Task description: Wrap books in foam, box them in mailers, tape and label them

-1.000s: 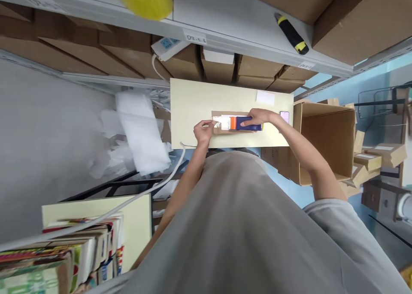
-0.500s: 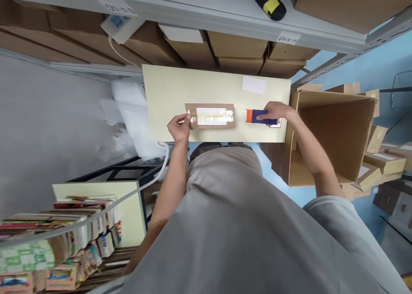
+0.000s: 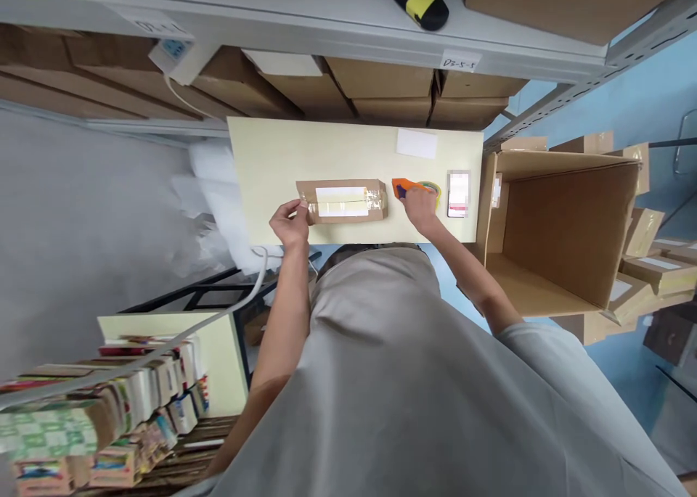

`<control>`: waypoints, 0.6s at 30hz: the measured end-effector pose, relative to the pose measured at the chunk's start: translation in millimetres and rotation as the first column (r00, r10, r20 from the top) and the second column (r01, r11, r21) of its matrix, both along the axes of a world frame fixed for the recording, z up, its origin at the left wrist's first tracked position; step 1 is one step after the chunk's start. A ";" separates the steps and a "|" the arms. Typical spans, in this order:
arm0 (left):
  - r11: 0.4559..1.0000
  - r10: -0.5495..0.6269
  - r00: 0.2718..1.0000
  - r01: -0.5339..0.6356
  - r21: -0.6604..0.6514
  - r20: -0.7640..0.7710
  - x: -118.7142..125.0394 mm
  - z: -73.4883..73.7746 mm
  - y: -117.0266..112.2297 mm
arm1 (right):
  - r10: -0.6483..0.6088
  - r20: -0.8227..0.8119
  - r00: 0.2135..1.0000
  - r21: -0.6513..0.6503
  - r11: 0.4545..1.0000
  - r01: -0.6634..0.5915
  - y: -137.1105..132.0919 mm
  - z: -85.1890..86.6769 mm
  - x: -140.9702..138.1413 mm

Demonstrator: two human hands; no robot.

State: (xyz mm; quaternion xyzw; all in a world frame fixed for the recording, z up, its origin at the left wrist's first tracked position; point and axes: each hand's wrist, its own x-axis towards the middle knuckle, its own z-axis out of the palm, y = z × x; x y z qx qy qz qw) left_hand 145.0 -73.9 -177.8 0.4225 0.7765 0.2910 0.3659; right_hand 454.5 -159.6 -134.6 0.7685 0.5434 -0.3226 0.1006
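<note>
A small cardboard box (image 3: 351,216) lies on the pale tabletop, with a white label and shiny clear tape across its upper face. My left hand (image 3: 291,222) pinches the left end of this box between thumb and fingers. To the right of the box, my right hand (image 3: 420,208) is wrapped round an orange and dark blue tape dispenser (image 3: 401,186). A yellow-green roll rim shows behind the fingers. The dispenser's orange front end points left, close to the box's right end but apart from it. My fingers hide much of its body.
A phone (image 3: 458,194) with a lit screen lies right of the dispenser, and a white paper slip (image 3: 417,144) behind it. A large open carton (image 3: 555,305) stands beside the table (image 3: 266,156). Behind runs a shelf (image 3: 337,36) with boxes; books (image 3: 157,381) fill the lower left.
My right hand has moved left with the tape dispenser, which has turned and uncovered the phone. My left hand stays at the box's left end. The view has shifted slightly.
</note>
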 end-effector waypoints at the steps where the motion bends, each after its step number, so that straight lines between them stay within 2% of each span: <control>1: 1.000 -0.004 1.000 0.004 -0.004 -0.001 -0.3 0.2 -0.4 | -0.047 0.047 0.998 0.023 0.999 0.046 -5.6 -5.1 0.6; 3: 1.000 -0.010 1.000 0.010 -0.010 0.000 -0.4 0.6 -1.8 | -0.158 0.126 0.979 0.068 0.986 0.151 -17.6 -16.2 3.5; 7: 0.999 -0.035 0.999 0.035 0.014 -0.025 0.8 1.5 -4.5 | -0.311 0.124 0.942 0.133 0.946 0.295 -37.2 -42.9 2.3; 12: 0.991 -0.127 0.992 0.127 0.035 -0.021 0.5 4.0 -5.7 | -0.415 0.078 0.907 0.233 0.892 0.388 -46.6 -71.2 -12.6; 15: 0.985 -0.167 0.986 0.168 0.045 -0.011 -1.4 5.9 -4.5 | -0.453 0.065 0.889 0.262 0.867 0.423 -48.0 -73.2 -15.9; 18: 0.982 -0.184 0.983 0.183 0.045 0.019 -3.6 6.6 -2.3 | -0.496 0.057 0.866 0.333 0.827 0.452 -49.1 -60.8 -16.5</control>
